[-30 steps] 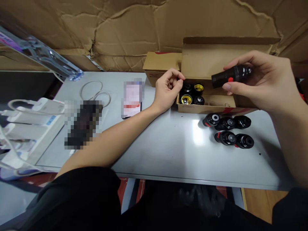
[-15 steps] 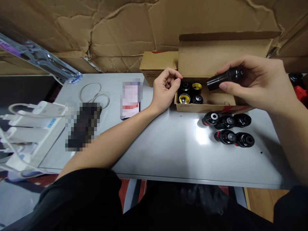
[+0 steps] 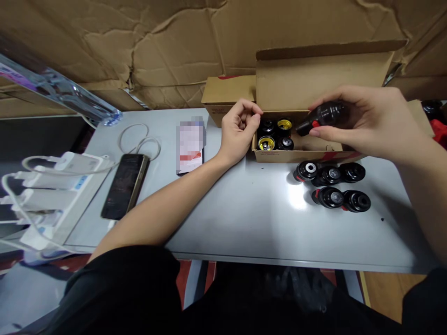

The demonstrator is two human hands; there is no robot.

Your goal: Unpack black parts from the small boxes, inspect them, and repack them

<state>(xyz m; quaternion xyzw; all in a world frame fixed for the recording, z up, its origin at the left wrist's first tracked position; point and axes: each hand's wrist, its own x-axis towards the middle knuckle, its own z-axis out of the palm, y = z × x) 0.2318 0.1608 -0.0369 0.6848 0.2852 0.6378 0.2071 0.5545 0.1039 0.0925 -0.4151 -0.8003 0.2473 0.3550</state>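
Though glossy, tapered black cylinder point(image 3: 325, 114) in pinch of right hand point(image 3: 379, 118); left hand point(image 3: 239, 130) curled, grip unclear

Five black fittings point(image 3: 330, 197) toward the surface's point(image 3: 244, 214) right edge, four in the open carton's point(image 3: 296, 157) left end, one fitting point(image 3: 327, 114) in the right hand point(image 3: 377, 121); two phones point(image 3: 124, 186) toward the left edge.

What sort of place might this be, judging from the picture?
Perhaps a small workshop or storeroom desk: an open carton with black parts inside, large cardboard behind it, and a power strip with plugs alongside.
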